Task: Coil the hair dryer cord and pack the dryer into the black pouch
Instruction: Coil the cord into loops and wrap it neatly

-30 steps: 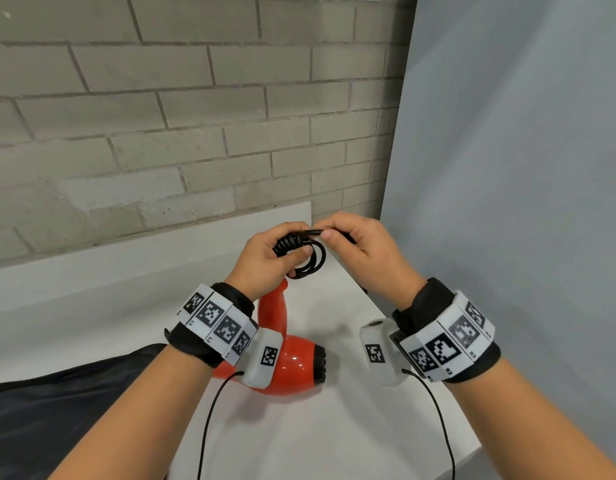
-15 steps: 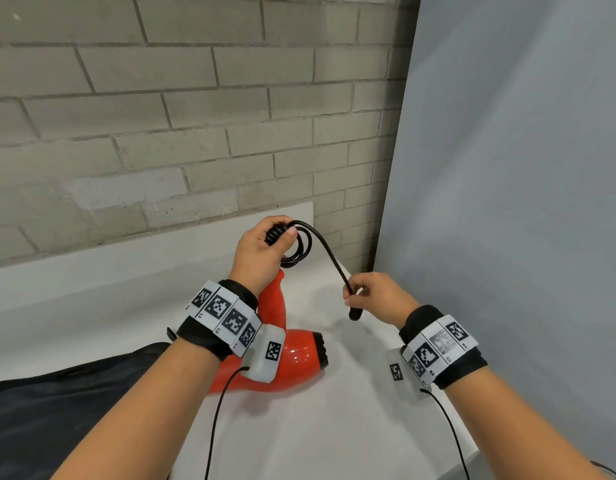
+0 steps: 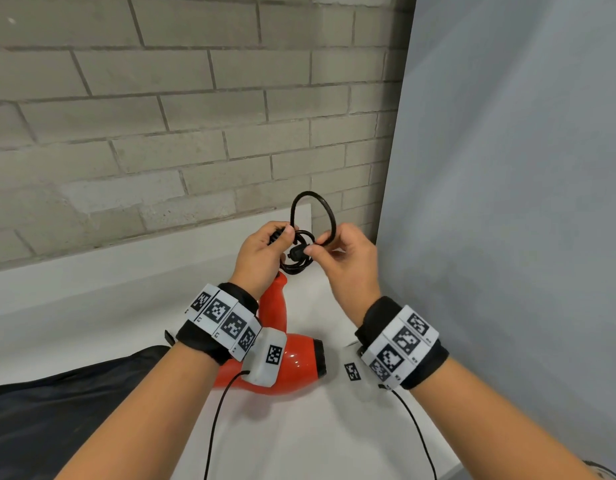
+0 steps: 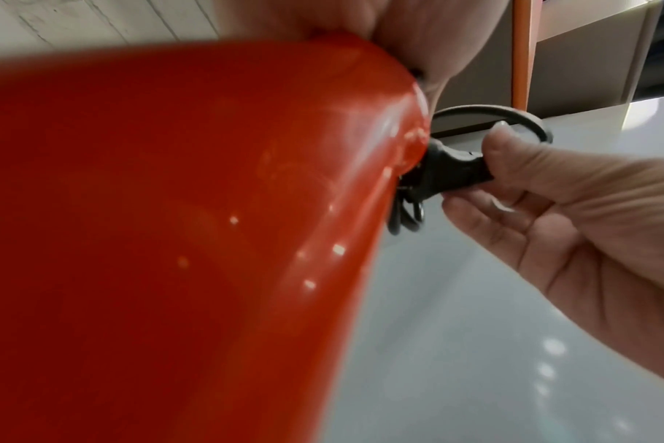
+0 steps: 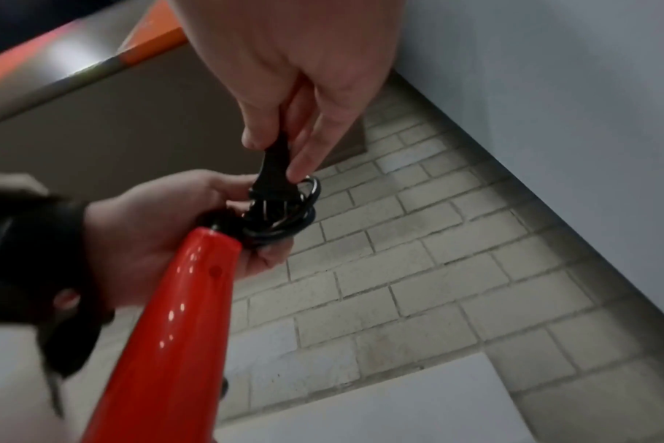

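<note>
The red hair dryer rests on the white table with its handle pointing up and away; it fills the left wrist view and shows in the right wrist view. My left hand grips the coiled black cord at the handle's end. My right hand pinches the black plug between thumb and fingers. One loose cord loop stands above both hands. The black pouch lies at the lower left.
A grey brick wall runs behind the table. A pale grey panel stands close on the right. The table's right edge is near my right forearm. Thin sensor cables hang from both wristbands.
My right hand has come up from the lower right with the cord's end and brought it to the coil in my left hand. A new loop now stands above the hands.
</note>
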A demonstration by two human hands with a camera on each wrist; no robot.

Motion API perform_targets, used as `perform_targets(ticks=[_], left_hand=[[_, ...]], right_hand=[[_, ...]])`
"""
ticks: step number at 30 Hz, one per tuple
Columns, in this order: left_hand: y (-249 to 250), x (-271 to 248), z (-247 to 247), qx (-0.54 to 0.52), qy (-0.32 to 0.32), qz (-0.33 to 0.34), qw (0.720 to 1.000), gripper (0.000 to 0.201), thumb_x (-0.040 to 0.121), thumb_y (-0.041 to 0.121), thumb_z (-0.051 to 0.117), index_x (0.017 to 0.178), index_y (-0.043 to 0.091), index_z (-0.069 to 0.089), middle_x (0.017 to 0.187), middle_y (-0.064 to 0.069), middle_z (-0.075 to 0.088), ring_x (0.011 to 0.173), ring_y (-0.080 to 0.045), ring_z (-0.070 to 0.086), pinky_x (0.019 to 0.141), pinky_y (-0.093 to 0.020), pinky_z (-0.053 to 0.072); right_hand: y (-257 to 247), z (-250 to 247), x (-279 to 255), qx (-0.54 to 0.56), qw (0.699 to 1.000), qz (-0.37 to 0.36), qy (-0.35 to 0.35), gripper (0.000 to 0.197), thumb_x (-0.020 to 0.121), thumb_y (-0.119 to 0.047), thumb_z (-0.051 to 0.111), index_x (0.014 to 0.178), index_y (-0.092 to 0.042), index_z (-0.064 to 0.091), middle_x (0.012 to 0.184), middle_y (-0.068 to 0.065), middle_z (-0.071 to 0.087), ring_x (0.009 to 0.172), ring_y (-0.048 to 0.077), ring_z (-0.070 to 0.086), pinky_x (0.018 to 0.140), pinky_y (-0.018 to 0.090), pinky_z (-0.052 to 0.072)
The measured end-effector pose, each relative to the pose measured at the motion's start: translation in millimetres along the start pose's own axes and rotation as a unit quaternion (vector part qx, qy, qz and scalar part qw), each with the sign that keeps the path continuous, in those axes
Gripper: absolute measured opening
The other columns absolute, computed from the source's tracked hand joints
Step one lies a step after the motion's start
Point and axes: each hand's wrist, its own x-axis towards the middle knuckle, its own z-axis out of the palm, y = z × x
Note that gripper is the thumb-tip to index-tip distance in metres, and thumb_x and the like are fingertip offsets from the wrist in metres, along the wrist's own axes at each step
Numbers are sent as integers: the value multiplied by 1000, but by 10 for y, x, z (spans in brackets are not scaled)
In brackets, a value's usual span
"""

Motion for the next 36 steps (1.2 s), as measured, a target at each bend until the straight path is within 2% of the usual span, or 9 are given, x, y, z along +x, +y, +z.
perform_targets(ticks=[4,9,13,15,18,23,26,31,36], left_hand=[[26,-23,12,-34,-14,-12,999,14,91,15,48,92,13,62,82,-2,64,75,-11,61,71,-19,49],[46,-45,40,-26,-17,-10,999,15,90,16,50,95,10,63,100,-16,63,91,-20,60,87,-30,47],[78,-99,122,-17,-68,15,997,16,91,14,48,97,9,62,78,2,62,64,6,56,65,-8,44],[66,-101,141,-22,-63,17,998,15,91,12,48,97,9,61,75,2,60,60,3,55,62,-11,44],[64,-73,109,-39,-52,-5,998,16,91,12,48,99,9,62,83,-3,65,74,-13,60,71,-21,49],[71,-63,138,-61,-78,-3,995,31,91,6,45,121,9,54,68,-24,58,53,3,54,61,-9,46],[32,3,131,-61,-46,-19,997,25,91,8,47,111,8,62,56,4,55,46,-3,44,54,-19,43],[28,-17,54,-85,-44,-16,995,23,90,17,50,77,21,67,58,10,57,44,-4,40,47,-20,38],[60,-52,88,-45,-66,27,996,16,82,1,59,90,14,62,81,5,59,51,3,52,51,-10,44]], right_hand=[[60,87,-82,-40,998,-47,-18,12,74,-3,71,73,-4,59,71,-13,47,69,-1,53,65,8,45],[127,105,-21,-103,994,-23,-28,23,74,-2,70,66,-13,52,66,-12,43,64,6,48,60,11,41],[230,146,33,-102,994,-25,8,28,78,3,60,89,-16,43,86,1,51,83,21,53,71,26,50],[290,155,81,-52,998,28,-39,40,81,8,53,112,-13,41,103,8,55,94,21,58,83,31,53],[322,165,95,4,992,71,-105,47,84,8,48,125,-14,39,99,4,59,93,19,61,83,30,53],[446,30,-7,44,986,94,-128,27,85,-14,55,112,-14,51,94,9,65,84,21,64,79,31,54],[588,-93,-133,-34,984,62,-162,23,85,-33,51,97,-14,55,74,1,56,62,6,49,61,20,43],[866,-286,-159,-203,953,117,-192,23,96,-11,37,98,-13,60,61,-4,44,54,12,40,57,26,36],[673,-290,-41,-173,944,148,-237,35,92,0,36,112,-20,56,84,-5,53,69,13,50,63,19,45]])
